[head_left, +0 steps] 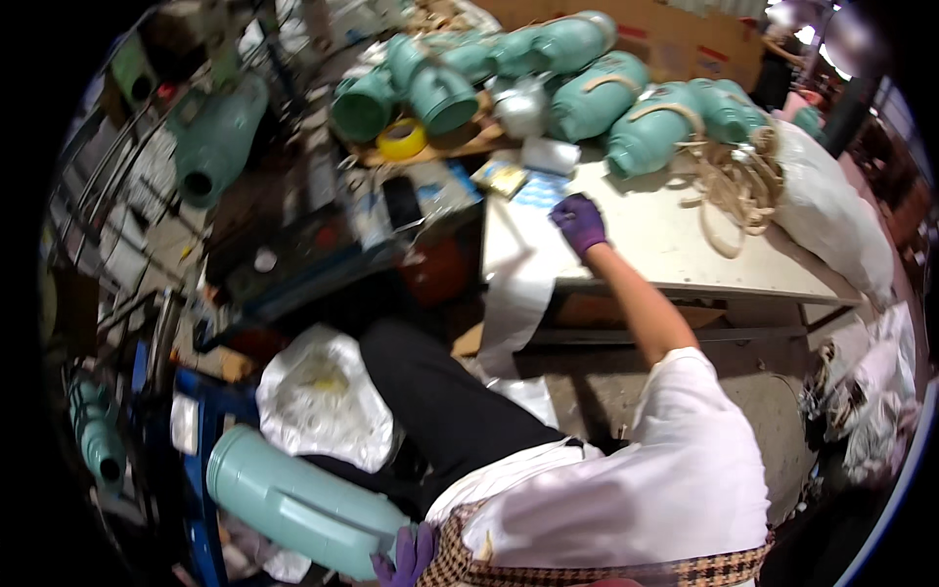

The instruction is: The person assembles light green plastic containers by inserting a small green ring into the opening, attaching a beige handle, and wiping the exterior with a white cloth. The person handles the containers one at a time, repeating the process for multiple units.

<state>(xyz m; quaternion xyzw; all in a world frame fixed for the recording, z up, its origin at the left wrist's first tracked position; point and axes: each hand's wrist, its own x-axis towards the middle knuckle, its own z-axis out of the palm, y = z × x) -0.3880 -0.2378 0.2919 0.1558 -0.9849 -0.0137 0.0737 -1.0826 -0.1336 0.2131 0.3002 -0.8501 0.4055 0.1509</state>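
My left hand [404,558], in a purple glove, grips the end of a pale green plastic thermos casing [298,499] that lies slanted beside my leg at the lower left. My right hand [581,225], also gloved in purple, is over the white table [665,249] with its fingers curled together. Whatever is between those fingers is too small to make out. Just beyond it lies a sheet of blue and white stickers [541,190]. A white paper strip [515,308] hangs over the table's near edge.
Several green casings [592,93] lie along the back, with yellow tape [402,139] and a phone [401,203] nearby. Beige straps [736,196] and a white sack [831,210] are at the right. An open plastic bag [323,396] of clear parts stands beside my leg.
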